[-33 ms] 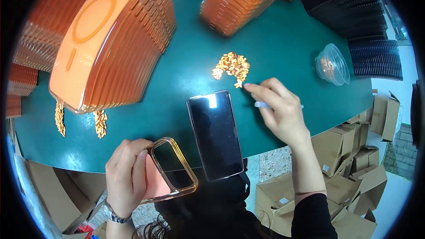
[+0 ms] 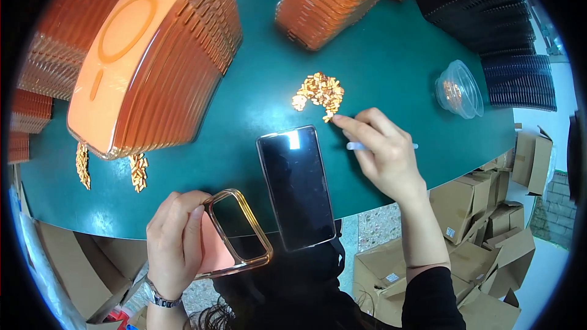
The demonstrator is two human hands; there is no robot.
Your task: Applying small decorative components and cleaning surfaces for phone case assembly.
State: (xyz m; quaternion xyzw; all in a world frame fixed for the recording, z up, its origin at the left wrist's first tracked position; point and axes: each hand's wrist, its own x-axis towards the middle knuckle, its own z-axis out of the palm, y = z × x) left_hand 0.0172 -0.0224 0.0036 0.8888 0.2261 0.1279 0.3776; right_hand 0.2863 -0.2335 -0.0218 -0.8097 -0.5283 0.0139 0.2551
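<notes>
A pink phone case with shiny gold frame (image 2: pixel 214 249) is in the left hand (image 2: pixel 173 235), whose fingers are closed on its left side. The right hand (image 2: pixel 388 153) has bent fingers around a thin white rod (image 2: pixel 356 146); 1 fingertip is at the lower end of a loose pile of small gold pieces (image 2: pixel 325 90), but I cannot tell if it grips any. A transparent round plastic tub (image 2: pixel 471 90) contains similar bits (image 2: pixel 452 92). Between the 2 hands, a black rectangular phone (image 2: pixel 298 189) reaches past the green tabletop (image 2: pixel 257 79).
</notes>
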